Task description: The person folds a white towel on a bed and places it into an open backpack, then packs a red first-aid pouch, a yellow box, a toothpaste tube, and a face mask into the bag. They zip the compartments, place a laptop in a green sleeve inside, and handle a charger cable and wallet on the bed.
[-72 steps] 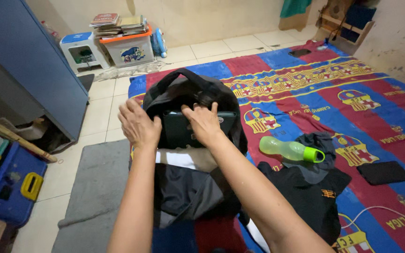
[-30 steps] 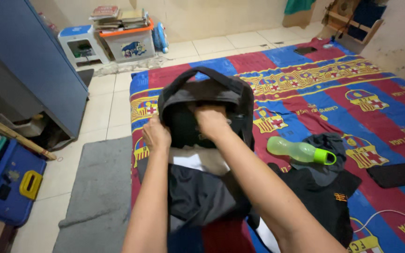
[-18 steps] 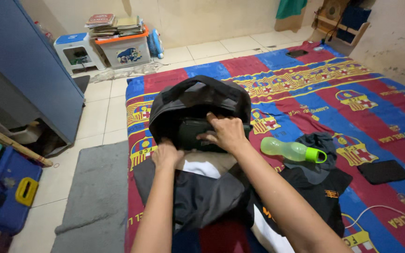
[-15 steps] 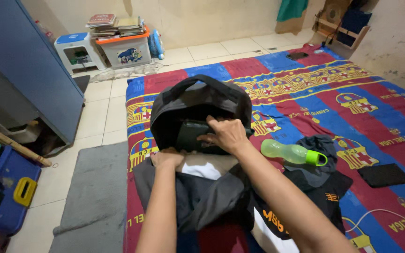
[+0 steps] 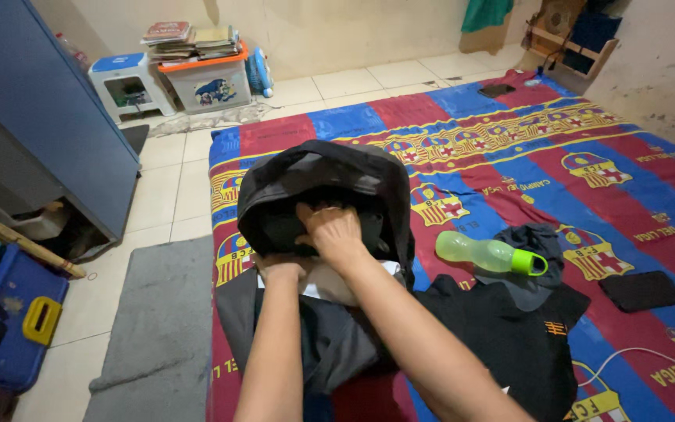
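Observation:
A black backpack lies open on the patterned red and blue bedsheet. My right hand is curled over the dark inner edge of its opening. Just below, my left hand grips the near rim of the bag, its fingers tucked out of sight. Light folded cloth shows in the opening between my hands. The bag's grey front flap hangs toward me under my forearms.
A green bottle lies right of the bag beside a dark grey garment and a black shirt. A flat black case and white cable lie further right. A grey mat, a blue crate and a blue cabinet are on the left.
The flat dark device I was pushing in has gone out of sight inside the backpack. The bag's top has slumped lower. My right hand has moved down to the opening's edge.

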